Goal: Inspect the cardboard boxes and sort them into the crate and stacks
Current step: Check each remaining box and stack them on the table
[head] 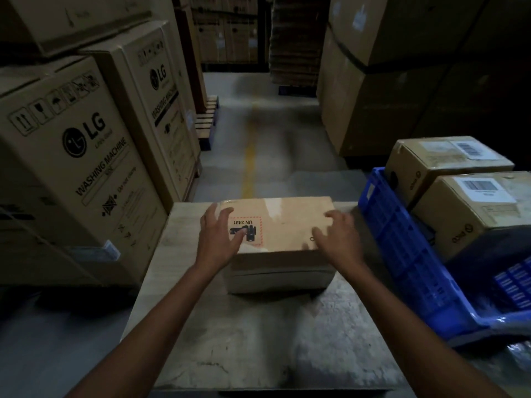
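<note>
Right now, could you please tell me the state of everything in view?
Box on table: closed, flat, label up.
Left hand: open, fingers on its top.
Right hand: open, on its top.
Blue crate: holds two boxes.
Far crate box: closed.
Near crate box: closed.

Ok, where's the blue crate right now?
Head view, right side: the blue crate sits beside the right edge of the table, right of the UN 3481 box, with two barcode-labelled boxes in it.

"UN 3481" on small box (283,225), "LG WASHING MACHINE" on carton (86,156)
</note>
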The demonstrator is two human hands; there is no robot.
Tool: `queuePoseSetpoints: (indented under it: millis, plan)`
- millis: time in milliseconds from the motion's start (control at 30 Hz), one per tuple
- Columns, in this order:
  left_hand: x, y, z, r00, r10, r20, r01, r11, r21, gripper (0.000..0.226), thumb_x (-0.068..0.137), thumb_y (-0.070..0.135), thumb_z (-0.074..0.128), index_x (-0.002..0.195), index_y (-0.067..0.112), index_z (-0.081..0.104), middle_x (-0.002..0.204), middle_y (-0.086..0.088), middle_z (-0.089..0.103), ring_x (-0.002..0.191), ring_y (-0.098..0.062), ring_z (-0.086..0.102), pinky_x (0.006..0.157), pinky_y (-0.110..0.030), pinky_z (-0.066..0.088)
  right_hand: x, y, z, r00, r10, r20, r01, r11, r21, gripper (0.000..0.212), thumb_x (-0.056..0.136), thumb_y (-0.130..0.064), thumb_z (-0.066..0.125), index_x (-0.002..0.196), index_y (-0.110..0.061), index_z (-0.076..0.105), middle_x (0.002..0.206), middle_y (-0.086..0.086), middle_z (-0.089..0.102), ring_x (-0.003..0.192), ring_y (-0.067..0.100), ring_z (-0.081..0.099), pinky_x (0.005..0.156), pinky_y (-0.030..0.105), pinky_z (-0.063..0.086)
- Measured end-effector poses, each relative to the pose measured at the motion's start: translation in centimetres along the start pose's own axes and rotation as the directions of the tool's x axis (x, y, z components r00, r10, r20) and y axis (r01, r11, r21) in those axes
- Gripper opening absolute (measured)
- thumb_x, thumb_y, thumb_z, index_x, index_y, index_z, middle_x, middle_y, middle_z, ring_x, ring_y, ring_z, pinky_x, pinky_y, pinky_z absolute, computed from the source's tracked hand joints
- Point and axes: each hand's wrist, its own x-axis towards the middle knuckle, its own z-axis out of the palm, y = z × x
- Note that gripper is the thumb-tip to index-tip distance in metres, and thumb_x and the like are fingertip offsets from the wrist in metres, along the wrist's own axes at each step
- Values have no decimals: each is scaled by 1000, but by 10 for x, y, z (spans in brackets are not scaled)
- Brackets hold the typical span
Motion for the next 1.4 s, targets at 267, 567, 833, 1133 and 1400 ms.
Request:
queuePoseSetpoints:
  millis: [267,567,833,1133,1400]
  plan:
    - [44,8,0,834,64,548,-309,877,367,84,94,64,49,160,32,7,167,-14,2,153,-32,5,123,-46,16,20,-75,27,824,-250,508,459,821,-340,59,91,-41,67,146,-26,51,151,8,49,128,27,54,100,41,49]
    - [68,44,-10,774,-23,632,-345,822,452,91,82,48,76,155,25,28,155,-18,26,138,-38,34,111,-45,37,36,-99,31,800,-146,582,474,749,-464,57,78,-36,83,130,-25,64,119,4,68,104,23,64,88,39,57]
    - [82,42,-10,751,-47,658,-347,819,456,106,74,48,82,158,23,23,165,-14,15,147,-37,25,117,-46,28,66,-110,43,667,19,745,583,608,-538,101,79,-31,84,160,-28,24,161,17,21,125,35,52,98,42,50]
    - [83,65,6,727,30,686,-386,844,372,101,81,44,77,160,29,16,166,-13,9,150,-36,17,119,-47,26,75,-88,22,726,-66,685,512,716,-475,93,71,-35,89,152,-26,42,144,8,53,121,28,57,96,41,52]
    - [80,84,23,697,-29,716,-424,790,444,102,76,51,80,158,25,24,163,-17,17,143,-38,30,113,-46,36,79,-69,11,737,-91,669,506,731,-458,76,70,-36,90,138,-27,58,133,6,60,106,26,59,87,38,53]
